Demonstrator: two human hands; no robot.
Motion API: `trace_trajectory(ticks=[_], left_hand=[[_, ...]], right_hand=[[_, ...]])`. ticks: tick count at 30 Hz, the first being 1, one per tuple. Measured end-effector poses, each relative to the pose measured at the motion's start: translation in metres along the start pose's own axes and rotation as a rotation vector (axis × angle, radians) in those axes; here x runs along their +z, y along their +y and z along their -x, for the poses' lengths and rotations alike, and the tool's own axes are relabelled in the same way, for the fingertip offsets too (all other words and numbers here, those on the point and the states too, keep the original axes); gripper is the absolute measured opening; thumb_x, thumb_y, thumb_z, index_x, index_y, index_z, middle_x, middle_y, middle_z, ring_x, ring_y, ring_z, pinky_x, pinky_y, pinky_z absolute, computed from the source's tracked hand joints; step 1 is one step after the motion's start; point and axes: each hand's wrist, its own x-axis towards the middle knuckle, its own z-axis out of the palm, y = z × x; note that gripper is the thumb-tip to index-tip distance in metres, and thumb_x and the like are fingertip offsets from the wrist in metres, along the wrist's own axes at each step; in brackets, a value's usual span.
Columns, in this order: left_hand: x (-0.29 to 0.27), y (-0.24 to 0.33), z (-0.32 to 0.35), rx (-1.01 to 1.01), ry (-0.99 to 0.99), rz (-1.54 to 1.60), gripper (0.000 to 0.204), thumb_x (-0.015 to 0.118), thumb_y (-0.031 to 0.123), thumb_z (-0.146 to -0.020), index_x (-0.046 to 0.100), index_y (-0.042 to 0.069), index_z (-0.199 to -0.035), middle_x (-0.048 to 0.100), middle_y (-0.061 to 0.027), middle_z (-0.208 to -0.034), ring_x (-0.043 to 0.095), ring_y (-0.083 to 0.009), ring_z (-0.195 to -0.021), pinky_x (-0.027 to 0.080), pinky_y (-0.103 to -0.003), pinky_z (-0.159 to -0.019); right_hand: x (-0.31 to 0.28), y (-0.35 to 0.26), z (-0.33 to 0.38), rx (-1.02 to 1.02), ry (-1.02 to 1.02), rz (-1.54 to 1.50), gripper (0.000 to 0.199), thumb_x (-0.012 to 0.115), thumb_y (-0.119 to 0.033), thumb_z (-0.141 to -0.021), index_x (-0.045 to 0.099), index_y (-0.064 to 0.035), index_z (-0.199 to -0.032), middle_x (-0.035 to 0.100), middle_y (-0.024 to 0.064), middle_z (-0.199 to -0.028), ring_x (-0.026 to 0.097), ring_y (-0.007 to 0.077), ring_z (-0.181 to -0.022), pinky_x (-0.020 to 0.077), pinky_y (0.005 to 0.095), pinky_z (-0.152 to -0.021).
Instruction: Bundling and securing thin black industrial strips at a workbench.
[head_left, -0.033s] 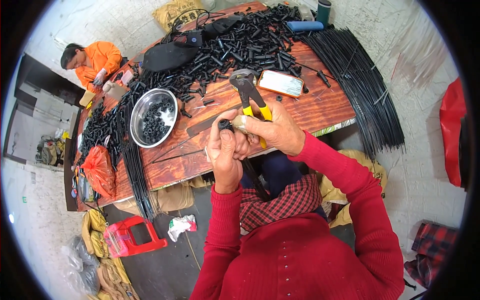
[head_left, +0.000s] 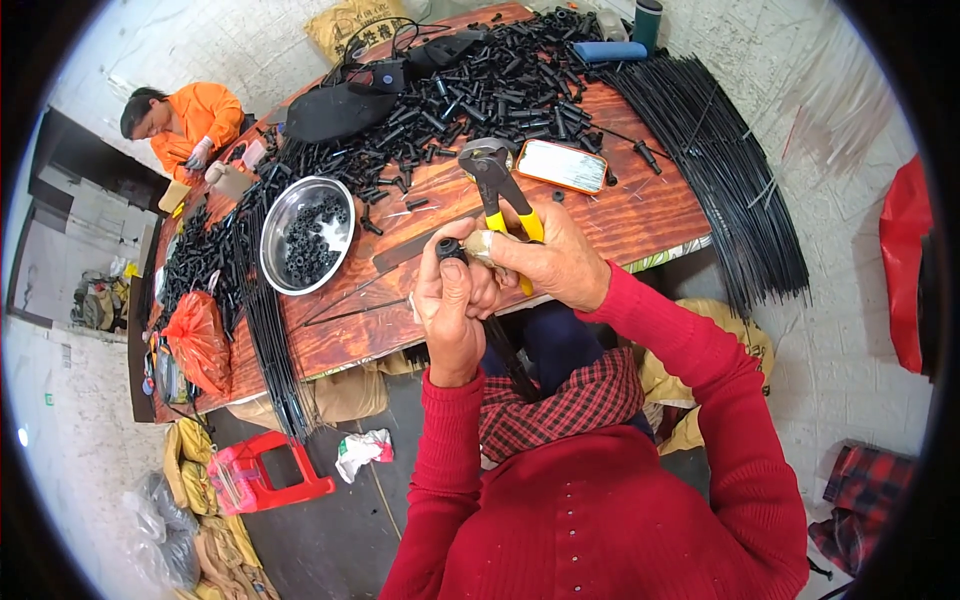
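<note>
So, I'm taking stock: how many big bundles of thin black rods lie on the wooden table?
2, both overhanging the table: the right bundle at its right end, the left bundle beside the steel bowl. The loose black parts may hide others.

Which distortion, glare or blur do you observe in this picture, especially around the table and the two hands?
Head view: fisheye bending, the table's front edge curves and the corners go black; head view: bright reflections in the steel bowl; head view: the left hand and right hand show no obvious motion blur, while the far black parts blend together.
</note>
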Motion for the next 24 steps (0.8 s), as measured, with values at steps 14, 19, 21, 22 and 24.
trace_trajectory(ticks=[14, 19, 21, 22, 24], left_hand=[[-0.003, -0.004, -0.004, -0.017, -0.042, 0.128, 0.057, 0.053, 0.032, -0.104, 0.036, 0.001, -0.147, 0.030, 0.0063, -0.065, 0.025, -0.0029, -0.053, 0.021, -0.020, -0.048], [-0.002, -0.001, -0.009, 0.008, -0.057, 0.054, 0.058, 0.050, 0.035, -0.104, 0.036, -0.002, -0.146, 0.031, 0.0049, -0.067, 0.025, -0.0033, -0.053, 0.020, -0.020, -0.046], [-0.001, -0.002, -0.010, 0.025, -0.071, 0.033, 0.057, 0.049, 0.036, -0.105, 0.037, -0.003, -0.145, 0.030, 0.0048, -0.067, 0.025, -0.0034, -0.052, 0.020, -0.020, -0.045], [-0.001, -0.004, -0.010, 0.027, -0.067, 0.033, 0.057, 0.049, 0.036, -0.105, 0.037, -0.003, -0.145, 0.030, 0.0048, -0.067, 0.025, -0.0034, -0.052, 0.020, -0.020, -0.045], [-0.002, -0.007, -0.009, 0.020, -0.064, 0.022, 0.057, 0.050, 0.036, -0.105, 0.038, -0.004, -0.144, 0.030, 0.0052, -0.067, 0.026, -0.0030, -0.052, 0.020, -0.020, -0.045]], right_hand=[[-0.013, -0.015, -0.005, -0.056, -0.101, 0.146, 0.024, 0.062, -0.019, -0.097, 0.064, -0.0002, -0.111, 0.060, -0.0012, -0.078, 0.057, 0.0071, -0.062, 0.0449, 0.0233, -0.054], [-0.046, -0.040, 0.013, 0.293, -0.313, 0.369, 0.033, 0.052, -0.031, -0.103, 0.063, -0.0013, -0.112, 0.060, 0.0001, -0.078, 0.055, 0.0074, -0.057, 0.0440, 0.0222, -0.051], [-0.047, -0.049, 0.020, 0.361, -0.387, 0.499, 0.029, 0.052, -0.029, -0.103, 0.061, -0.0021, -0.103, 0.061, 0.0018, -0.079, 0.056, 0.0082, -0.061, 0.0470, 0.0236, -0.056], [-0.050, -0.049, 0.021, 0.363, -0.391, 0.499, 0.029, 0.052, -0.029, -0.103, 0.061, -0.0021, -0.103, 0.061, 0.0018, -0.079, 0.056, 0.0082, -0.061, 0.0470, 0.0236, -0.056], [-0.052, -0.050, 0.023, 0.353, -0.482, 0.574, 0.027, 0.051, -0.028, -0.103, 0.058, -0.0022, -0.099, 0.062, 0.0029, -0.082, 0.058, 0.0085, -0.066, 0.0486, 0.0244, -0.060]])
